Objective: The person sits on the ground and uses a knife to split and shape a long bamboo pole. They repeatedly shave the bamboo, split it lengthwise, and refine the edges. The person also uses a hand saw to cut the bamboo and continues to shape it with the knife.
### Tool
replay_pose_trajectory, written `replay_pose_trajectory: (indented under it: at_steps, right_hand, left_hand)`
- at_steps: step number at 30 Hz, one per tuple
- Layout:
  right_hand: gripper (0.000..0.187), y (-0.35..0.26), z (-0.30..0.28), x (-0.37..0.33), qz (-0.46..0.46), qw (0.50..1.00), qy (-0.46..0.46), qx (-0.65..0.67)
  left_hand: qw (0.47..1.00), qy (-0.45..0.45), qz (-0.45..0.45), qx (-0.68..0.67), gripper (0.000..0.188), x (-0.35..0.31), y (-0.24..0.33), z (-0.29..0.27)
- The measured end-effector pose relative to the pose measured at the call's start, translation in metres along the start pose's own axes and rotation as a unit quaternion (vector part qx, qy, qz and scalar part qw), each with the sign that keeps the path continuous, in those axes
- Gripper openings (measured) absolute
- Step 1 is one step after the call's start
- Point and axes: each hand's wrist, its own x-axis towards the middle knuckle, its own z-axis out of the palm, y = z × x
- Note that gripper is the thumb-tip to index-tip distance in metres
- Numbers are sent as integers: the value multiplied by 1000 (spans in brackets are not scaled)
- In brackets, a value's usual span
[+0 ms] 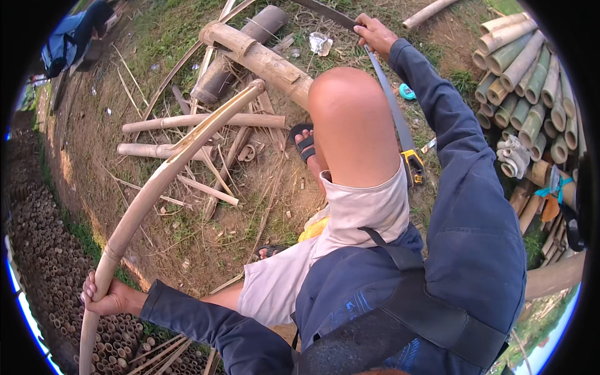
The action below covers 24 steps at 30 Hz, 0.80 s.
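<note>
My left hand [109, 297] is wrapped round a long bamboo pole [159, 181] at the lower left. The pole slants up and away, and its far end is split open along one side. At the top, my right hand [377, 34] grips a long dark blade that looks like a machete [331, 12]; its handle is hidden in the fingers. Just below that hand, beside my raised knee, is a handsaw [400, 122] with a yellow and black handle. A thick bamboo log [269, 62] lies beyond the pole's far end, partly behind my knee.
Cut bamboo tubes [531, 81] are stacked at the right, with a pale cloth [514, 156] on them. Bamboo pieces and split strips [200, 122] litter the ground. A turquoise tape measure [407, 92] lies near the saw. Many short tube ends [50, 262] cover the left.
</note>
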Motion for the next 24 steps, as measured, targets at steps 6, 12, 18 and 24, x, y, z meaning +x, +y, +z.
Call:
replay_pose_trajectory:
  at_steps: [6,12,18,24]
  right_hand:
    - [30,160,11,-3,127,978,1,-165]
    - [23,204,-4,-22,252,917,35,-307]
    - [30,171,-17,-181,142,951,-98,-255]
    - [69,160,19,-352,330,892,-278,-134]
  left_hand:
    - [997,20,-78,8,9,-37,-130,-10]
    - [941,129,-300,-90,32,-103,-265,-74]
    - [907,249,-340,-15,56,-146,-327,-145]
    - [827,377,-413,59,47,-118,-344,-183]
